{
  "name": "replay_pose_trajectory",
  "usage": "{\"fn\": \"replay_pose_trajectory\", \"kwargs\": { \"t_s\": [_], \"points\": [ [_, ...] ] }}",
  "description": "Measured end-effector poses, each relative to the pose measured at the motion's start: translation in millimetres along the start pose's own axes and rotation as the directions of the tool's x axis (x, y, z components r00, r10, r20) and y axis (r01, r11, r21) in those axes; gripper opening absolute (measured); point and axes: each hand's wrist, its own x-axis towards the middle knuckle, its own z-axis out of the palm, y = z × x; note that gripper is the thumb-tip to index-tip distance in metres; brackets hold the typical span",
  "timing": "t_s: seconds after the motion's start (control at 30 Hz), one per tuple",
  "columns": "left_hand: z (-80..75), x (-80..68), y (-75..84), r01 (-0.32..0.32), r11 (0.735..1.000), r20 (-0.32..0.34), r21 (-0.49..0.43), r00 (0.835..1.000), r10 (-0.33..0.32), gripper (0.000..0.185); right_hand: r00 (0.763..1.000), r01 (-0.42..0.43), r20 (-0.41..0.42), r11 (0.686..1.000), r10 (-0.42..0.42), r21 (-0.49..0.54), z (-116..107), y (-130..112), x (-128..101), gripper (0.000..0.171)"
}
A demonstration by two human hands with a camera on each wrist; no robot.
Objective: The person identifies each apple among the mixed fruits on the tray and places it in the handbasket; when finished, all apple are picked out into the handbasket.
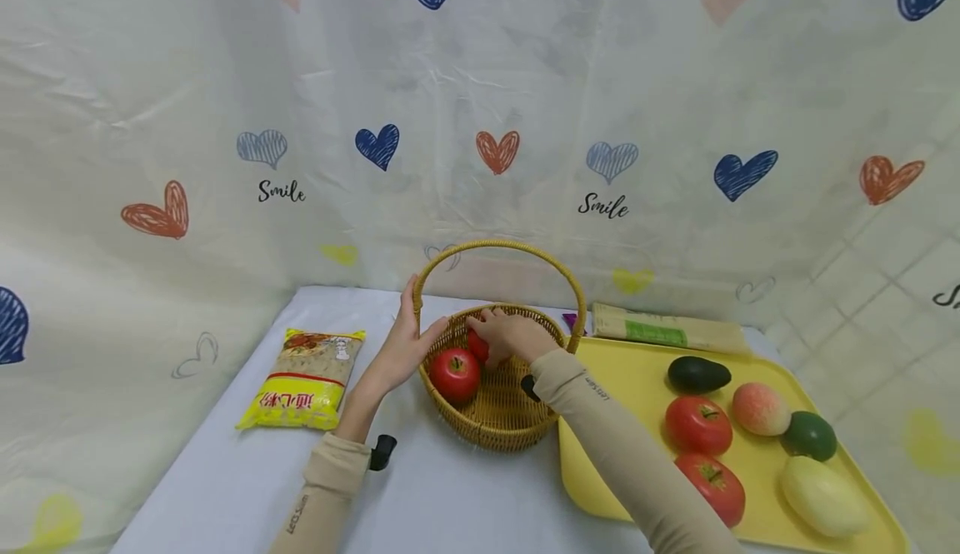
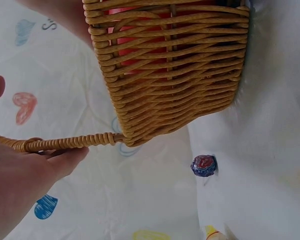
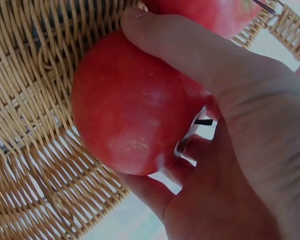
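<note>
A wicker basket point(image 1: 498, 429) with a tall arched handle point(image 1: 498, 244) stands in the middle of the table. My right hand point(image 1: 513, 337) reaches inside it and grips a red apple point(image 3: 135, 107), thumb on one side and fingers on the other. Beside that apple in the basket lies another red apple point(image 1: 455, 376). At the basket's left, my left hand point(image 1: 401, 346) touches the base of the handle with nearly straight fingers, thumb spread toward the rim. The left wrist view shows these fingers point(image 2: 65, 161) lying against the handle.
To the right is a yellow tray point(image 1: 600, 487) with red apples point(image 1: 699, 425), a peach point(image 1: 761, 409), an avocado point(image 1: 697, 375), a green fruit point(image 1: 810, 436) and a pale yellow fruit point(image 1: 823, 496). A yellow food bag point(image 1: 306, 381) lies left; a beige-green package point(image 1: 667, 327) lies behind the tray.
</note>
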Motion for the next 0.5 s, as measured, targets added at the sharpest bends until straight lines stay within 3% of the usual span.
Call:
{"fn": "replay_pose_trajectory", "kwargs": {
  "t_s": [0.3,0.5],
  "points": [
    [1.2,-1.8,0.3,0.016,1.000,0.004,0.002,1.000,-0.016,0.090,1.000,-0.008,0.008,1.000,0.008,-0.010,8,-2,5,0.083],
    [7.1,13.5,-33.0,-0.034,0.999,-0.038,0.019,0.999,0.035,0.092,1.000,-0.003,-0.013,1.000,0.003,-0.025,8,-2,5,0.080]
  ]
}}
